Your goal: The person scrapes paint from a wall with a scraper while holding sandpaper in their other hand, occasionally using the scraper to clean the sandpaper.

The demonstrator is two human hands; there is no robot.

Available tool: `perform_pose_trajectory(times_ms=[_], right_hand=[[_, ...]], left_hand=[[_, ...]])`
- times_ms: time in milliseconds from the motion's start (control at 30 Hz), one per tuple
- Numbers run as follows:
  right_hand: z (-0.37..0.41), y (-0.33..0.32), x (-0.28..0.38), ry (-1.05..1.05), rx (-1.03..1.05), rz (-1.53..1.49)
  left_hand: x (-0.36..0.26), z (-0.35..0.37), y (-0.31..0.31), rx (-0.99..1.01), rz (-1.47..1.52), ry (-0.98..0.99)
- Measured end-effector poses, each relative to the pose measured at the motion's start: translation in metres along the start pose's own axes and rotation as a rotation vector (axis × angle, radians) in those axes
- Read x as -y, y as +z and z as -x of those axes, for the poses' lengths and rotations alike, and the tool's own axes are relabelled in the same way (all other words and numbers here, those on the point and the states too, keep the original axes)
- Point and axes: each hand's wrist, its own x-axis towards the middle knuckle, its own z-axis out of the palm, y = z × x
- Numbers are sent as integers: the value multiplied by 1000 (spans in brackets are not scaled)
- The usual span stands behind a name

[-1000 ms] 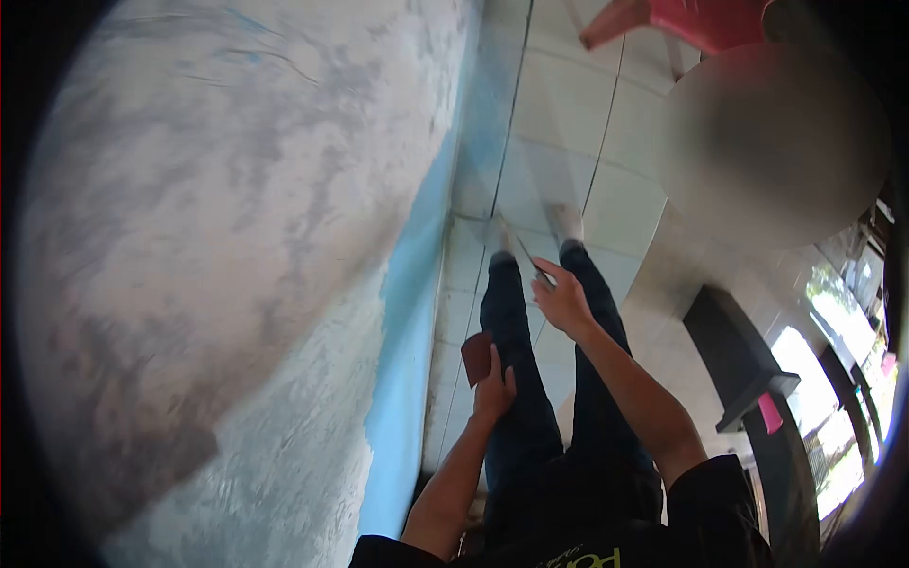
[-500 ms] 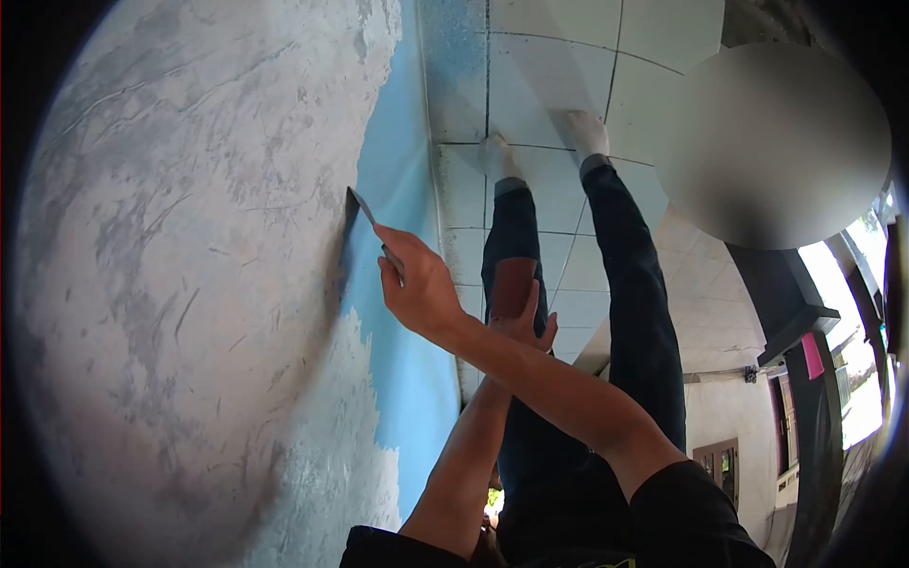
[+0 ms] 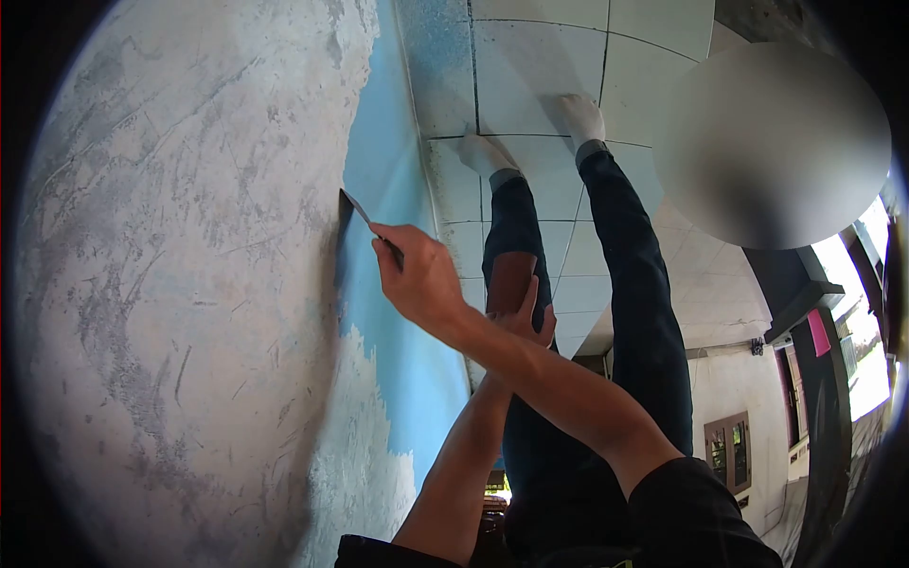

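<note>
My right hand (image 3: 417,275) is closed around a putty knife (image 3: 356,206). Its thin blade meets the wall (image 3: 208,246) where rough whitish-grey coating borders blue paint (image 3: 383,142). Most of the knife's handle is hidden in my fist. My left hand (image 3: 526,320) lies behind and below, partly covered by my right forearm that crosses over it. It grips a flat reddish-brown rectangular piece (image 3: 512,281), held in front of my leg; its lower end is hidden by the hand.
Pale tiled floor (image 3: 540,66) runs along the foot of the wall, and my bare feet (image 3: 582,115) stand on it. On the right are a dark post (image 3: 822,417), a pink cloth-like piece (image 3: 818,331) and a window (image 3: 727,452). A blurred round patch covers the upper right.
The putty knife's blade stays at the coating's edge, with my right hand shifted only slightly. One foot has turned a little, and the view has shifted. My left hand keeps its hold.
</note>
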Motion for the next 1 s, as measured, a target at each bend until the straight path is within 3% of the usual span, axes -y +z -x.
perform_pose_trajectory(times_ms=[133,233,333,400,533,667,800,933,1000], right_hand=[[2,20,-4,-56,-114,-20],[-34,16,-8,48,-76,42],[-31,11,-3,27,-56,-17],[-20,0,3,77,-9,-69],[-47,15,-15,18,-115,5],[-50,5,3,79,-35,-9],[-27,3,5,14,-41,-31],[-55,6,2,149,-1,-13],[-40,2,5,82,4,-54]], left_hand=[[4,-9,0,-116,-48,145],[-13,-10,-15,4,-61,9],[-2,-11,-7,-52,-42,103],[0,-16,-7,-11,-30,104],[-5,-20,-7,1,-51,47],[-1,-21,-7,-21,-6,72],[0,-23,-5,24,-3,103],[-3,-20,-8,41,1,81],[2,-24,-9,38,0,92]])
